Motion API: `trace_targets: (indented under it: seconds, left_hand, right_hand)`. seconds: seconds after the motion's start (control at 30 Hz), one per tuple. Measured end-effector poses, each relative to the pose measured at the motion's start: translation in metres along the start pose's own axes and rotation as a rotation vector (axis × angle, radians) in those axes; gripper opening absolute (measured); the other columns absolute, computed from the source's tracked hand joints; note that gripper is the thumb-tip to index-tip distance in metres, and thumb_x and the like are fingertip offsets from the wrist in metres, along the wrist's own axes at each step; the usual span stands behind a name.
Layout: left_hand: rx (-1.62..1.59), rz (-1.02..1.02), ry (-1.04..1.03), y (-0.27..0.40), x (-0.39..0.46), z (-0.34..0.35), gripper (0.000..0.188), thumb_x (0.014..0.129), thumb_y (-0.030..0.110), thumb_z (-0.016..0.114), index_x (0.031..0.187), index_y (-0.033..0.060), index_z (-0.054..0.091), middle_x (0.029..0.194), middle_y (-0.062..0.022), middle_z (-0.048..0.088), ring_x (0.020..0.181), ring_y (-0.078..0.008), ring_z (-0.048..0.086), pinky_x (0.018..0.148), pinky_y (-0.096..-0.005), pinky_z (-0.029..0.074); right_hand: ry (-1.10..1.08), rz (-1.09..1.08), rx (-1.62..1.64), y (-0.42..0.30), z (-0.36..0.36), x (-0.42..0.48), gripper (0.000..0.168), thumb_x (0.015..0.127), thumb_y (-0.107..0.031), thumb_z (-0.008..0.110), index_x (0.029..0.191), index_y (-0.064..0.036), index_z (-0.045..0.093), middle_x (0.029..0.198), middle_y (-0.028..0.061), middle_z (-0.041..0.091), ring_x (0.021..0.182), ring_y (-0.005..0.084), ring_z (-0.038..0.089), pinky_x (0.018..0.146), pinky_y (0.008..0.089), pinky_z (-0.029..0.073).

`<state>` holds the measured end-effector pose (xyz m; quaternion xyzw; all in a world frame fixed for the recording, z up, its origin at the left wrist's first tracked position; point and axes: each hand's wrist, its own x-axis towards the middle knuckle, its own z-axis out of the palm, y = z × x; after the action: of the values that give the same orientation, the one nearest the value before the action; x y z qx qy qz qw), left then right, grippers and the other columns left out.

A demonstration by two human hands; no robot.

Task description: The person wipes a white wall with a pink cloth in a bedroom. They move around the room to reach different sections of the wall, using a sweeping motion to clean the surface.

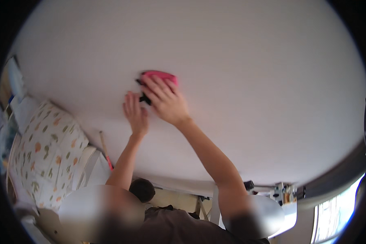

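Note:
Over a small pink and black object (170,76) lies my right hand (167,99), its fingers spread across the pink part and holding it against a broad, pale, wall-like surface (247,76). Motion blur and the fingers hide the object's exact kind; black pieces of it stick out on the left side. My left hand (135,111) rests with its palm toward the same surface, just left of the object. It holds nothing, with the thumb apart from the fingers. A narrow gap separates its fingertips from the lower black piece.
On the left stands something draped in white patterned fabric (48,152). A thin stick with a red end (105,149) leans beside it. Below, a dark round object (141,190) is partly hidden by my arm. Small items (282,193) sit at lower right, near a bright window (335,210).

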<state>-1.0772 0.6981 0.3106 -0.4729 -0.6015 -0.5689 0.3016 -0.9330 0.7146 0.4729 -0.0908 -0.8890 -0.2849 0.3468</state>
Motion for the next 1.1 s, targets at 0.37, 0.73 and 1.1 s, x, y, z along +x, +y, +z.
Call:
trace_targets:
  seconds: [0.37,0.73,1.1]
  left_hand:
    - [-0.070,0.035,0.176,0.008,0.006,0.010,0.064,0.105,0.041,0.025,0.148,-0.0044,0.038,0.158,-0.0212,0.030,0.149,-0.0375,0.020,0.119,-0.0518,0.008]
    - [-0.071,0.104,0.146,0.002,-0.003,0.012,0.059,0.105,0.037,0.029,0.148,-0.0015,0.039,0.158,-0.0201,0.031,0.149,-0.0379,0.022,0.118,-0.0541,0.009]
    - [-0.009,0.175,0.079,-0.029,-0.021,0.009,0.060,0.103,0.035,0.030,0.147,-0.0046,0.038,0.156,-0.0212,0.034,0.147,-0.0385,0.025,0.118,-0.0546,0.011]
  right_hand:
    - [0.296,0.485,-0.378,0.081,-0.068,-0.214,0.050,0.072,-0.016,0.064,0.121,-0.024,0.070,0.142,0.0132,0.052,0.130,0.0344,0.046,0.110,0.0505,0.032]
    - [0.219,0.372,-0.343,0.036,-0.021,-0.101,0.063,0.075,-0.024,0.063,0.138,-0.025,0.058,0.152,0.0074,0.044,0.139,0.0286,0.039,0.115,0.0500,0.023]
    - [0.030,0.245,-0.227,0.010,-0.004,-0.085,0.067,0.069,-0.025,0.074,0.133,-0.039,0.060,0.150,-0.0043,0.047,0.132,0.0165,0.047,0.109,0.0395,0.034]
